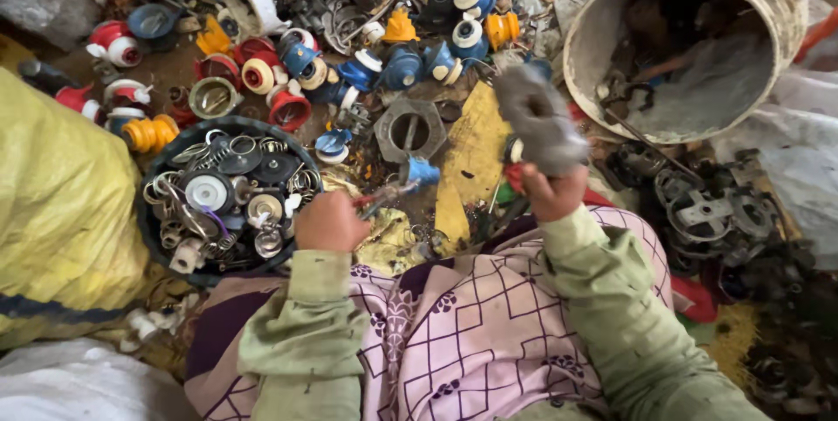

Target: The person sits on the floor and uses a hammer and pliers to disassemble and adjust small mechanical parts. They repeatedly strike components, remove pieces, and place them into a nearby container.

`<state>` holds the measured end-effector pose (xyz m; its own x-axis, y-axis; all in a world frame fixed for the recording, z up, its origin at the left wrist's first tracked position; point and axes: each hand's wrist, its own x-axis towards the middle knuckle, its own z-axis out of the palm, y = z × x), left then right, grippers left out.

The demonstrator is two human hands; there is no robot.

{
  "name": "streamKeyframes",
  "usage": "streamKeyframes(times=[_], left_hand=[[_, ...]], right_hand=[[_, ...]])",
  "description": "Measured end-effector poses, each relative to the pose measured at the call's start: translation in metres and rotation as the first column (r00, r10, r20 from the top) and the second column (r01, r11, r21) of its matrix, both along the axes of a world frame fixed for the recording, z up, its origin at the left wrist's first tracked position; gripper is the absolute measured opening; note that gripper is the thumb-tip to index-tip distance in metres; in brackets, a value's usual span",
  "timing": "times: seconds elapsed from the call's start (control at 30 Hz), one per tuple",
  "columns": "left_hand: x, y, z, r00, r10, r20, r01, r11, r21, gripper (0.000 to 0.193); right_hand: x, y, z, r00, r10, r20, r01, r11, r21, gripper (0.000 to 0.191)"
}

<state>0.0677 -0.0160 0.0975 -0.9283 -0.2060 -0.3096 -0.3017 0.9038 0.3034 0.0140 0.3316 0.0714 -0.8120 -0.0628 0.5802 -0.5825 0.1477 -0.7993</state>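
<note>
Over the lap, in front of a heap of coloured plastic and metal scrap parts point(349, 46): right hand point(552, 192), fingers clenched around a grey, blurred metal fitting point(539, 120), holds it up just left of the white bucket point(768, 2), which lies tilted on its side. Left hand point(330, 222), fingers closed on a thin red-handled tool point(384, 197), tip pointing toward a small blue part point(422, 171). Just left of that hand, a dark round tub point(153, 238) filled with rings and washers. Yellow sack point(61, 212) at far left.
</note>
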Motion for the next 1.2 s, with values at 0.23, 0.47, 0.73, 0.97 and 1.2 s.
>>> streamKeyframes(times=[0.23,0.47,0.73,0.97,1.2], left_hand=[[0.043,0.004,0.033,0.961,0.046,-0.273,-0.059,0.997,-0.041,0.041],[0.166,0.040,0.091,0.572,-0.050,-0.819,-0.050,0.994,-0.096,0.054],[0.274,0.061,0.159,0.635,0.053,-0.770,-0.125,0.992,-0.035,0.055],[0.294,-0.011,0.193,0.412,0.663,-0.625,-0.313,0.747,0.587,0.039],[0.215,-0.227,0.352,0.423,0.775,-0.470,-0.309,0.611,0.729,0.033]], right_hand=[[0.037,-0.025,0.017,0.875,0.157,0.459,0.091,0.876,-0.474,0.042],[-0.014,0.026,-0.041,0.105,0.488,0.866,-0.001,0.871,-0.491,0.032],[-0.015,0.043,-0.078,0.608,-0.009,0.794,-0.119,0.988,0.102,0.065],[0.033,0.061,-0.055,0.796,-0.141,0.589,-0.272,0.785,0.557,0.065],[0.043,0.063,-0.029,0.755,-0.164,0.636,-0.223,0.847,0.483,0.061]])
